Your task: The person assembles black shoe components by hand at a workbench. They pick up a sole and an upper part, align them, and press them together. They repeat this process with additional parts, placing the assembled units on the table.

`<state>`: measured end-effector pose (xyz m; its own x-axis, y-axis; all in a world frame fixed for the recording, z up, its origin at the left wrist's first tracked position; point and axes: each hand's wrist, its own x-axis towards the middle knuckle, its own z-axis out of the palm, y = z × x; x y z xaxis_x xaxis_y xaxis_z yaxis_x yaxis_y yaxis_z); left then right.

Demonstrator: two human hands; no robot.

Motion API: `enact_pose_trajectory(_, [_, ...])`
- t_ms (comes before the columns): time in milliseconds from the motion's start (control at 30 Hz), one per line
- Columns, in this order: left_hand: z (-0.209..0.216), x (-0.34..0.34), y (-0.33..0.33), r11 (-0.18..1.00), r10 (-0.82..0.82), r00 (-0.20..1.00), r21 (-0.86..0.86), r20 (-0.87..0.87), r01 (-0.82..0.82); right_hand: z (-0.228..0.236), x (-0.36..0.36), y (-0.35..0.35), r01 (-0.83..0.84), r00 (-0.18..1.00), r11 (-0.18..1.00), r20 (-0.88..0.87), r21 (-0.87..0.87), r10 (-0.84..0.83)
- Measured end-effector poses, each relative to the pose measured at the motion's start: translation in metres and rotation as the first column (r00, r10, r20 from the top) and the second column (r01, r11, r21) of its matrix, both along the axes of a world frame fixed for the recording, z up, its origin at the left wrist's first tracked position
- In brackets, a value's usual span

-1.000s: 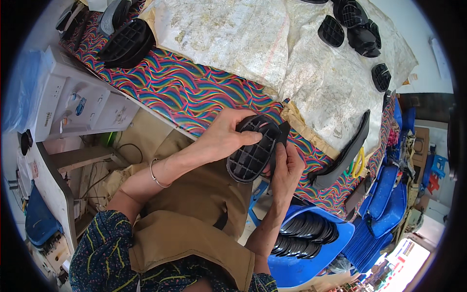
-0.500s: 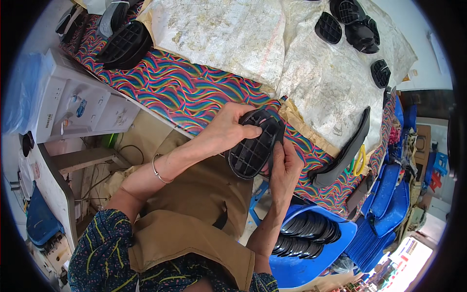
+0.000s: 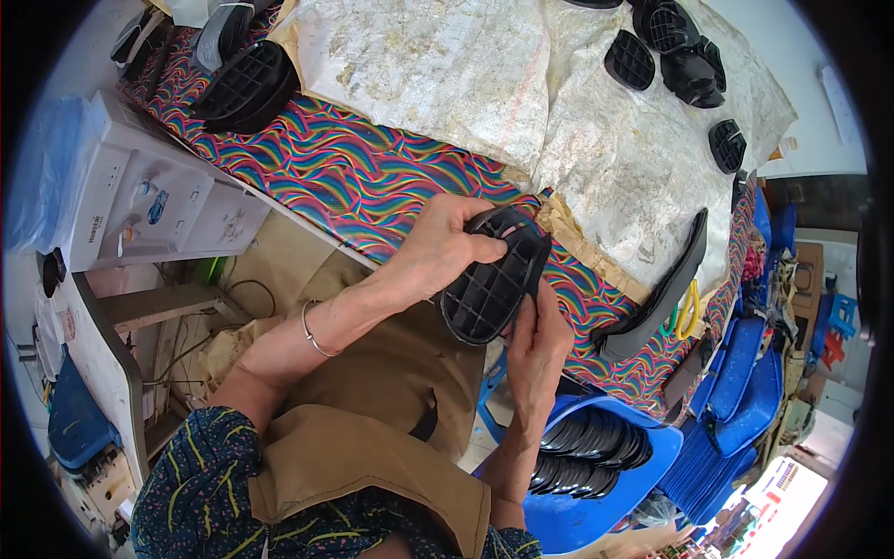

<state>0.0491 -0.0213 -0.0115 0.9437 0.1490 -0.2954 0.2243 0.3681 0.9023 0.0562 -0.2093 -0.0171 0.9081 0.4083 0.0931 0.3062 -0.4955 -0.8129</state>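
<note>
A black shoe sole [image 3: 486, 296] with a grid of square hollows is held tilted over my lap, at the near edge of the table. My left hand [image 3: 445, 244] grips its upper end, the thumb pressed on the gridded face and the fingers behind. On the lower right, my right hand [image 3: 540, 334] pinches the rim, with some fingertips hidden behind the sole. A dark strip runs along the sole's right edge; I cannot tell whether it is a separate piece. A brown apron [image 3: 368, 438] covers my lap.
White sheeting [image 3: 428, 74] lies over the patterned tablecloth [image 3: 345, 172]. Similar black pieces [image 3: 630, 61] sit at the far right, and a stack [image 3: 247, 88] at the left. Long dark strips [image 3: 656, 289] lie near yellow-handled scissors [image 3: 688, 310]. A blue chair [image 3: 577, 517] holds rows of black pieces.
My right hand has slid slightly down the sole's edge, its fingers more bent. The left hand keeps its grip, and the sole has shifted slightly right.
</note>
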Motion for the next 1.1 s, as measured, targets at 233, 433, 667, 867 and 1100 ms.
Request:
enact_pose_trajectory(233, [0.013, 0.001, 0.003, 0.996, 0.086, 0.993, 0.026, 0.083, -0.088, 0.016, -0.032, 0.001, 0.157, 0.953, 0.977, -0.283, 0.142, -0.112])
enact_pose_trajectory(433, [0.02, 0.0, -0.003, 0.991, 0.132, 0.986, -0.024, 0.102, -0.13, 0.021, -0.047, 0.005, 0.231, 0.944, 0.958, -0.278, 0.168, -0.178])
enact_pose_trajectory(667, [0.023, -0.003, -0.012, 0.982, 0.19, 0.974, -0.017, 0.127, -0.189, 0.016, -0.06, 0.004, 0.26, 0.944, 0.946, -0.254, 0.192, -0.209])
enact_pose_trajectory(867, [0.026, -0.012, -0.022, 0.943, 0.324, 0.914, -0.001, 0.245, -0.334, 0.018, -0.057, 0.016, 0.394, 0.911, 0.868, -0.251, 0.303, -0.326])
enact_pose_trajectory(1100, [0.034, -0.026, -0.003, 0.981, 0.021, 0.781, 0.139, 0.624, -0.138, 0.024, -0.026, -0.002, 0.219, 0.945, 0.928, 0.172, 0.302, -0.279])
